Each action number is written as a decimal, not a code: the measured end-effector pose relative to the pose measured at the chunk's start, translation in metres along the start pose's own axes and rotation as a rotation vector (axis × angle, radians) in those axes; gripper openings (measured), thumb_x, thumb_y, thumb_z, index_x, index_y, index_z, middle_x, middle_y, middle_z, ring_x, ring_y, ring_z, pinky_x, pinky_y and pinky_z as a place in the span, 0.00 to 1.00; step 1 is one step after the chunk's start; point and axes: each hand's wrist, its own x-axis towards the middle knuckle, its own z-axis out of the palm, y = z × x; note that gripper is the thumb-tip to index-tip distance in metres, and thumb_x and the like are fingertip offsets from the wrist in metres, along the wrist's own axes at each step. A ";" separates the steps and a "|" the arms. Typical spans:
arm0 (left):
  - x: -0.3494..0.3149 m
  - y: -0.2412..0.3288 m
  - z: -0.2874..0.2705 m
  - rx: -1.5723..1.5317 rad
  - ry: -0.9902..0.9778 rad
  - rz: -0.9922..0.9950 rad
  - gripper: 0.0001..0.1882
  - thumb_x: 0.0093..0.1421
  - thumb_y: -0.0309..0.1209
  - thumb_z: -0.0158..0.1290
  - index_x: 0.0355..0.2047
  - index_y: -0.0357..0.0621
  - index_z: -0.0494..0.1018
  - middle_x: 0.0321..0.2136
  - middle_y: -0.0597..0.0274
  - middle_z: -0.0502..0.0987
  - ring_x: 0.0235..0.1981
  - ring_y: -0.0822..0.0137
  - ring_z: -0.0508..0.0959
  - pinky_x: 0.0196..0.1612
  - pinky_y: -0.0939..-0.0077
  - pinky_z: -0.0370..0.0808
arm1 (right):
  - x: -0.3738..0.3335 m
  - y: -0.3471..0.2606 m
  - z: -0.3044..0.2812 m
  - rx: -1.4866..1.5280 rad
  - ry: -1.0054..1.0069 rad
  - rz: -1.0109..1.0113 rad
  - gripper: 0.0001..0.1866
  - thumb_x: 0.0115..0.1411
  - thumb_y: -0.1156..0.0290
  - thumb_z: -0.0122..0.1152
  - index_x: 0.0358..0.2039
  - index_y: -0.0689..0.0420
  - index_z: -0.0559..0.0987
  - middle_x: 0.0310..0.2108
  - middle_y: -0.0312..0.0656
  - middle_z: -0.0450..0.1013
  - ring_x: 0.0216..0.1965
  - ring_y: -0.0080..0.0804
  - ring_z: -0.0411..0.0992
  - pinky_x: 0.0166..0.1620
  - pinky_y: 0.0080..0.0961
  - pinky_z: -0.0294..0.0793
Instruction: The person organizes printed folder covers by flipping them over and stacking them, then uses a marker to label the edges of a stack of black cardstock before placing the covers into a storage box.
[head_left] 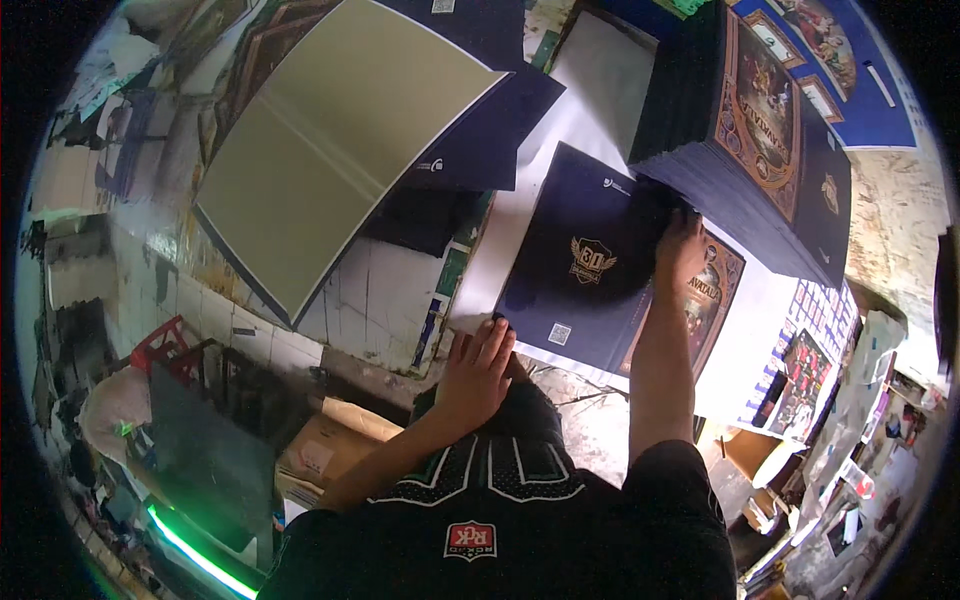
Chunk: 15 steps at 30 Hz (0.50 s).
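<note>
Black shirt (540, 520) closest; then, leftmost, a grey-beige sheet (340, 150). The left hand (475, 375), fingers nearly straight, touches the near-left corner of a navy cover (590, 255) flat on the white worktop (507, 235); the half-curled right hand (682, 245) rests on it. Whether either grips, I can't tell. I'd judge it laid out but unfinished; the tall stack (690, 130) rightward, uncertain.

A bare strip of the white table (508, 235) leaves low passage along its left edge, between the large curved olive-grey sheet (340, 150) and the flat navy printed sheet (560, 225), but the left fingers (490, 347) block its near end. Toward the far-right corner, a tall stack of navy printed sheets (720, 185) bars the way; bare surface lies before it, near the right edge.
</note>
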 end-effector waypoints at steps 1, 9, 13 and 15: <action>0.000 0.002 0.003 0.018 0.032 0.012 0.38 0.54 0.39 0.56 0.63 0.40 0.58 0.65 0.52 0.55 0.66 0.55 0.57 0.64 0.49 0.55 | -0.006 0.000 0.007 0.008 -0.050 0.117 0.20 0.62 0.50 0.51 0.46 0.50 0.76 0.35 0.42 0.76 0.35 0.39 0.76 0.31 0.39 0.73; -0.005 -0.004 0.010 0.071 -0.011 0.012 0.39 0.55 0.41 0.55 0.63 0.40 0.56 0.66 0.50 0.53 0.67 0.54 0.54 0.64 0.47 0.54 | -0.179 -0.125 -0.076 0.415 -0.215 -0.701 0.16 0.52 0.61 0.58 0.42 0.47 0.76 0.38 0.37 0.70 0.44 0.37 0.67 0.44 0.43 0.63; -0.001 -0.001 0.014 0.050 -0.026 0.030 0.39 0.56 0.41 0.54 0.64 0.38 0.55 0.66 0.49 0.53 0.67 0.52 0.53 0.65 0.48 0.51 | -0.183 -0.066 -0.061 0.254 -0.435 -0.613 0.12 0.51 0.60 0.63 0.38 0.41 0.79 0.32 0.35 0.74 0.39 0.38 0.70 0.39 0.45 0.63; 0.001 -0.003 0.015 0.020 -0.021 0.024 0.38 0.56 0.40 0.53 0.64 0.38 0.55 0.65 0.47 0.53 0.67 0.51 0.53 0.65 0.46 0.50 | -0.110 -0.096 -0.067 0.372 -0.161 -0.452 0.09 0.52 0.66 0.61 0.36 0.50 0.77 0.33 0.39 0.74 0.39 0.40 0.71 0.39 0.43 0.65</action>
